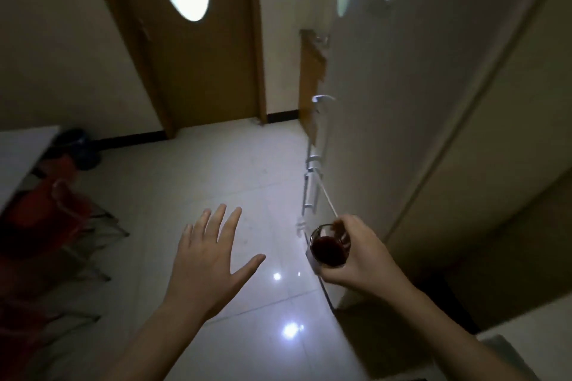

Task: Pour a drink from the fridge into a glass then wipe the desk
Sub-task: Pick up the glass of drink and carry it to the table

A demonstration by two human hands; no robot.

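- The glass (328, 247) holds a dark red-brown drink and is seen from above, its rim open toward the camera, just in front of the fridge's near corner.
- The right hand (360, 254) is wrapped around the glass from the fridge side, fingers curled over its far rim and thumb side pressed to its wall.
- The left hand (206, 260) is spread wide with fingers splayed, palm down, holding nothing; it hovers over the floor, well apart from the glass and away from the fridge.
- The fridge (418, 120), pale and tall, fills the side of the view nearest the right hand; its doors look shut, with silver handles (310, 192) along the edge just beyond the glass.
- A thin pale cord or strap (328, 198) appears to run from a handle down toward the right hand, though blur makes it hard to tell what it is.
- The glossy tiled floor (216, 179) stretches away from the fridge, with bright light spots below the glass.
- A wooden door (198, 71) with an oval window stands past the fridge.
- Far from the fridge, a white desk edge (18, 158) shows above red seats (46, 213).
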